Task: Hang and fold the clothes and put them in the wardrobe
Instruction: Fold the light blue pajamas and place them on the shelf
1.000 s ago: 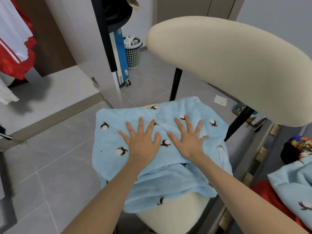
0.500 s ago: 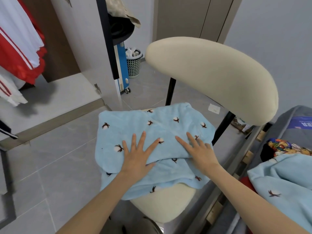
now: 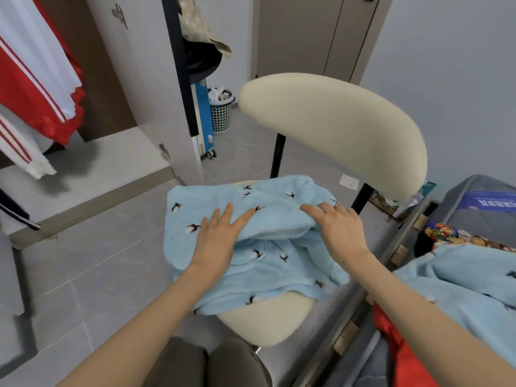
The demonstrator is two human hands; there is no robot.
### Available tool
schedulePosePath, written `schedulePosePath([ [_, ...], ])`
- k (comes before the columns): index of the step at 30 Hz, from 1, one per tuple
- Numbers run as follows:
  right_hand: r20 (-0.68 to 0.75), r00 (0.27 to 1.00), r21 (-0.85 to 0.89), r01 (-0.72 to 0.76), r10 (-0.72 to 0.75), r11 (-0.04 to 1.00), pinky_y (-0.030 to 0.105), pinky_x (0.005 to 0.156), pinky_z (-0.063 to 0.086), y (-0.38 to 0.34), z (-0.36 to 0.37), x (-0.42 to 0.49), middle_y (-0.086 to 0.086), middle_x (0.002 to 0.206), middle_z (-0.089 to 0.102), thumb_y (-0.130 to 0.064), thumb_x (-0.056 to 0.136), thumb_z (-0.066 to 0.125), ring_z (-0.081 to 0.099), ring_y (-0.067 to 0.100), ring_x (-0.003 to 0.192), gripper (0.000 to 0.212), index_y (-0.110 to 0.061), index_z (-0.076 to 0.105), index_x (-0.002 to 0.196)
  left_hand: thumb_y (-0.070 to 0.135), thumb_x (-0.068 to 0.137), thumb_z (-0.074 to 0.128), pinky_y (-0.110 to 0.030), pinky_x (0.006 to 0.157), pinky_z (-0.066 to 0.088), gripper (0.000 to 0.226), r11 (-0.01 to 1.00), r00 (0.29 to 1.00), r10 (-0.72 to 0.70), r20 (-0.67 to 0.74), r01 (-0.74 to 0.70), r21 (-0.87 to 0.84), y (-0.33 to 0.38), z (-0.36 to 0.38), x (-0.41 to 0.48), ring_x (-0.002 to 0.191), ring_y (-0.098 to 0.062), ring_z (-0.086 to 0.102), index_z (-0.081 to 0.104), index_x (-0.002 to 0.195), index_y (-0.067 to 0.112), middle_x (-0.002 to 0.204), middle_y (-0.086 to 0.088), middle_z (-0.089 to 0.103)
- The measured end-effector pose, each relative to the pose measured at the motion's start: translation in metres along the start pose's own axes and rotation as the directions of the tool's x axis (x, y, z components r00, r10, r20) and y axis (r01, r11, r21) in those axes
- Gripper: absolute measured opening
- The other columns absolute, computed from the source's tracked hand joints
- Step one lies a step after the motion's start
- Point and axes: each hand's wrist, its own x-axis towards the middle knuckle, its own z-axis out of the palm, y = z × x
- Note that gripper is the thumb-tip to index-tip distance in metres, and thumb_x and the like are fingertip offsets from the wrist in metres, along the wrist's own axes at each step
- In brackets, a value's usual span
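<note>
On the chair seat (image 3: 265, 322) lies the blue garment (image 3: 279, 263), half folded. Pressing flat on it, fingers straight, is the left hand (image 3: 217, 236). Curled over a raised fold, gripping it, is the right hand (image 3: 340, 230). At left, the wardrobe (image 3: 97, 160) is open, with red-white clothes (image 3: 36, 88) hanging inside.

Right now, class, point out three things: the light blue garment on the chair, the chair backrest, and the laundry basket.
light blue garment (image 3: 201, 198): head view, flat upper-left area.
chair backrest (image 3: 335, 129): head view, middle of cream pad.
laundry basket (image 3: 221, 119): head view, perforated side wall.
</note>
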Motion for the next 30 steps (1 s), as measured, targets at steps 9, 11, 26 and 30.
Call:
schedulePosePath([
  [9,0.596,0.803,0.229,-0.153,-0.014,0.961,0.040,0.099,0.044,-0.025,0.033,-0.076,-0.001,0.162,0.009,-0.019,0.098,0.040,0.031,0.029,0.138,0.069,-0.042,0.005,0.153,0.054,0.095,0.043,-0.064,0.112,-0.007,0.082,0.997,0.928,0.072,0.366,-0.061,-0.040,0.007,0.046,-0.054,0.143,-0.036,-0.026,-0.024,0.142,0.049,0.155,-0.003,-0.033],
  [11,0.606,0.795,0.261,-0.199,0.000,0.945,0.037,0.095,0.044,-0.023,0.024,-0.067,0.001,0.157,0.028,-0.026,0.097,0.039,0.040,0.028,0.134,0.058,-0.037,0.022,0.151,0.065,0.094,0.030,-0.058,0.114,-0.010,0.062,0.988,0.953,0.058,0.298,-0.012,-0.152,0.009,0.039,-0.049,0.147,-0.029,-0.016,0.009,0.150,0.049,0.161,0.000,-0.013],
  [26,0.587,0.794,0.278,-0.380,0.157,0.882,0.065,0.112,0.013,-0.037,0.064,-0.048,-0.003,0.162,-0.005,-0.059,0.099,0.020,0.008,0.047,0.143,0.056,-0.047,0.001,0.151,0.070,0.091,0.010,-0.071,0.107,-0.001,0.054,0.941,0.929,-0.216,0.301,0.280,-0.189,0.029,0.067,-0.014,0.144,-0.042,-0.013,-0.019,0.137,0.063,0.158,0.001,-0.026],
  [30,0.286,0.927,0.124,-0.286,0.242,0.950,0.050,0.105,0.030,-0.027,0.039,-0.008,0.000,0.129,0.055,-0.044,0.102,0.027,0.048,0.033,0.116,0.039,-0.031,0.047,0.132,0.054,0.100,0.014,-0.051,0.104,0.026,0.053,0.979,0.973,-0.201,0.111,0.204,-0.008,0.014,0.048,0.009,0.128,-0.030,0.031,0.006,0.151,0.043,0.152,-0.004,0.023],
])
